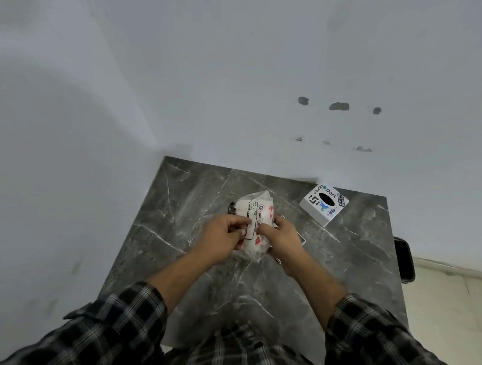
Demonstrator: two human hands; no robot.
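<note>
Sleeves: dark plaid sleeves cover both forearms up to the wrists, at the near edge of the view.
Left hand: the left hand has its fingers curled and pinches the near left side of the packet.
Right hand: the right hand has its fingers curled and grips the right side of the packet.
Packet: a white plastic packet with red and black print is held between both hands, over the middle of the table; whether its underside touches the surface cannot be determined.
Table: dark grey marble-patterned table with pale veins, set against the wall.
Box: a white box with stickers and a black oval opening on top stands on the far right part of the table, well apart from the packet.
Wall: pale wall behind the table, with several dark chipped spots above the box.
</note>
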